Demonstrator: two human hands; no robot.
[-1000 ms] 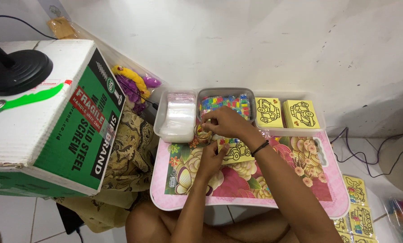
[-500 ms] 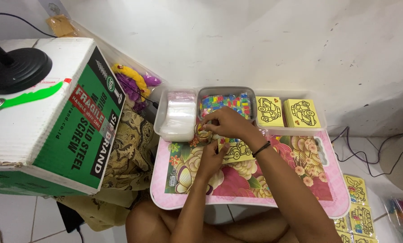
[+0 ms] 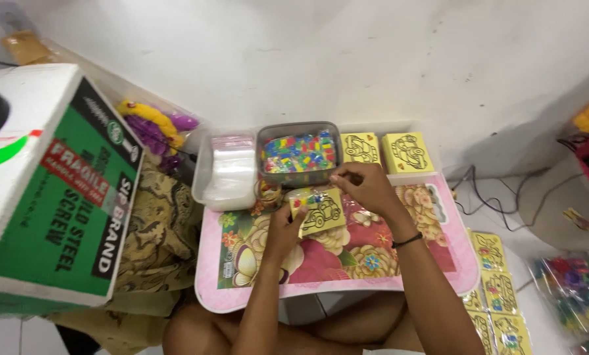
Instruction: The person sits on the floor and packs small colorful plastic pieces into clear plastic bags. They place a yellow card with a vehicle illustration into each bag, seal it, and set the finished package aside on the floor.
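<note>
- The left hand (image 3: 282, 227) grips a yellow square card with a car outline (image 3: 322, 212) by its left edge, holding it just above the small pink table with a floral top (image 3: 373, 260), near the table's middle.
- The right hand (image 3: 367, 185) pinches the same card's upper right corner, fingers closed tight on it.
- A strip of small coloured pieces shows along the card's top edge, inside a clear wrap.
- At the table's far edge sits a grey plastic tub of mixed coloured bits (image 3: 299, 152), just beyond the card.
- Left of the tub, at the far left corner, lies a white tray of clear plastic bags (image 3: 227, 169).
- Right of the tub, two stacks of yellow car cards (image 3: 386, 150) stand side by side.
- More yellow cards (image 3: 495, 289) lie on the floor off the table's right edge.
- A large green and white cardboard box (image 3: 57, 190) stands to the left.
</note>
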